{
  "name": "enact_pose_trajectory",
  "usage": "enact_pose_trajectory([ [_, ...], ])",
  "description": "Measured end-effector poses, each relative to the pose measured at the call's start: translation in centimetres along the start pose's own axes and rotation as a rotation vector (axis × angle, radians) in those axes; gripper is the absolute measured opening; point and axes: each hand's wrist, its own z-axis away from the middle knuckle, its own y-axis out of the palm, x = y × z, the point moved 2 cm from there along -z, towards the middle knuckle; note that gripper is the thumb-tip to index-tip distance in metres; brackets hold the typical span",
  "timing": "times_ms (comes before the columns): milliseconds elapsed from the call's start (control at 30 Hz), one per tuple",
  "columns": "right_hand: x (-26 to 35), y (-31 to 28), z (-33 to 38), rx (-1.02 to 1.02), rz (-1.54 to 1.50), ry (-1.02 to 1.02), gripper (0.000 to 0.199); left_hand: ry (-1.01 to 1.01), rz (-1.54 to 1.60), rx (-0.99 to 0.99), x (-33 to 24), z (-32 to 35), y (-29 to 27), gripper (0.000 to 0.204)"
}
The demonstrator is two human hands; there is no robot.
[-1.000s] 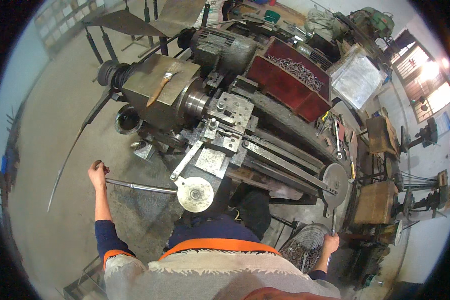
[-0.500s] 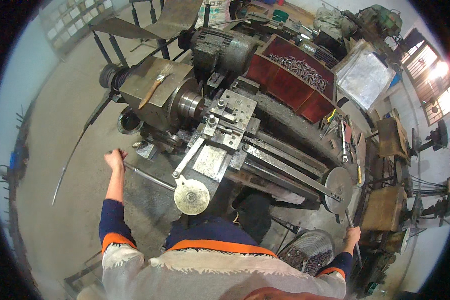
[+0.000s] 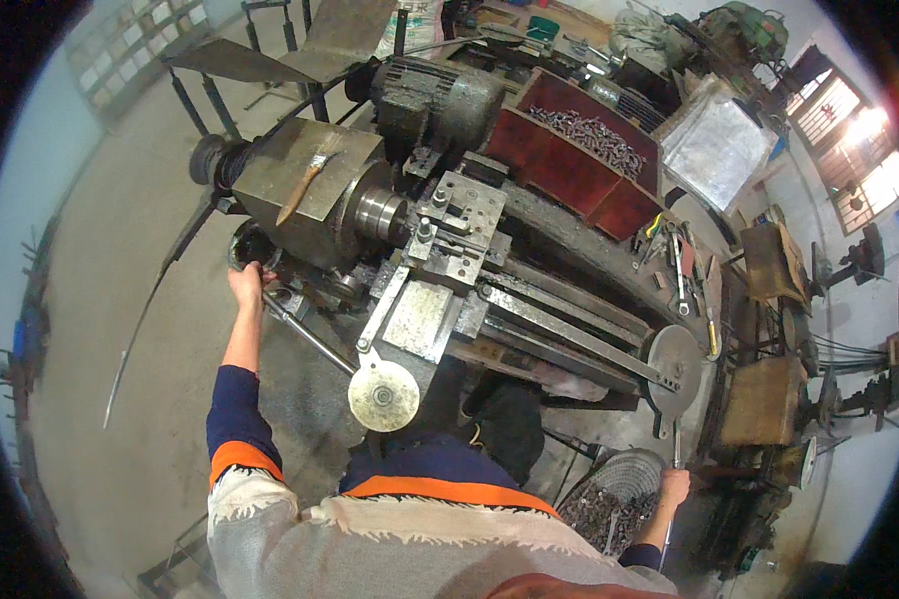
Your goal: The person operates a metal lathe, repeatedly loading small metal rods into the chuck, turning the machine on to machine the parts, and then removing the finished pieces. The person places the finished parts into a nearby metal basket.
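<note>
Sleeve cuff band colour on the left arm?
Orange band on a navy sleeve, clearest in the head view.

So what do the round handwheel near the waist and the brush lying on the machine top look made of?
The handwheel looks like bare metal: pale grey, dull sheen, worn face. The brush seems to have a wooden handle, tan and matte, with pale bristles at one end; bristle material unclear.

Long steel lever (image 3: 305, 334): slim, bare metal, lying diagonally from 10 o'clock to 4 o'clock, upper end held at the headstock. Thin rod (image 3: 666, 524): near upright, at 5 o'clock, beside a mesh basket (image 3: 624, 477).
</note>
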Motion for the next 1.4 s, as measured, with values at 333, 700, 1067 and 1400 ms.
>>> enact_pose_trajectory([
  [333, -1.4, 1.6, -1.5, -0.115, -0.004, -0.055, 0.039, -0.028, -0.068, -0.005, 0.7, -0.9, -0.7, 0.019],
  [700, 0.6, -0.3, -16.3, -0.236, 0.309, -0.083, 0.03, 0.03, -0.139, 0.028, 2.1, -0.1, -0.5, 0.015],
  [1067, 5.7, 0.6, -6.4, -0.229, -0.173, -0.102, 0.073, -0.219, -0.322, 0.163, 8.8, -11.3, -11.3, 0.05],
  [1400, 2.7, 0.4, 1.7, -0.219, -0.274, -0.22, 0.038, 0.85, -1.491, 0.507, 14.5, -8.5, -6.4, 0.062],
])
